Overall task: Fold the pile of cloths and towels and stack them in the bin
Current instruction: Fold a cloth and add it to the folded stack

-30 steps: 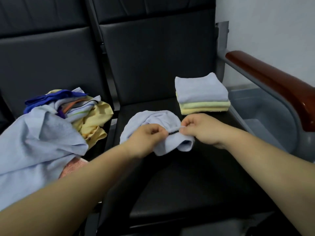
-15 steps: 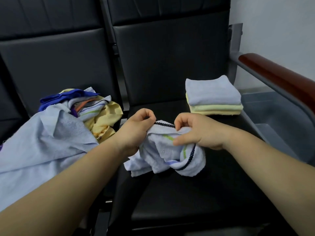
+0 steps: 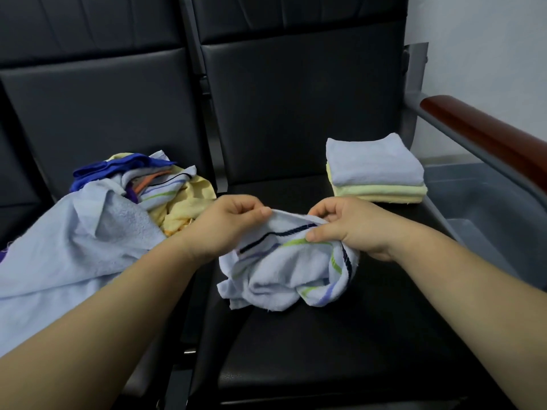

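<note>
A crumpled pale blue striped towel (image 3: 284,276) with dark, green and purple stripes hangs over the black seat (image 3: 325,350). My left hand (image 3: 228,223) pinches its top hem on the left, and my right hand (image 3: 352,226) pinches the same hem on the right. A loose pile of cloths (image 3: 97,220) in pale blue, yellow and dark blue lies on the left seat. Folded towels (image 3: 374,170), a pale blue one over yellow ones, are stacked at the back right of the seat. A grey bin (image 3: 485,211) stands to the right, below the armrest.
A wooden armrest (image 3: 485,137) on a grey metal bar runs over the bin at the right. Black seat backs (image 3: 296,99) rise behind both seats. A white wall is at the far right.
Both hands lifted the striped towel off the seat and shifted along its hem; the towel now hangs opened out more, its stripes showing. The view has shifted slightly.
</note>
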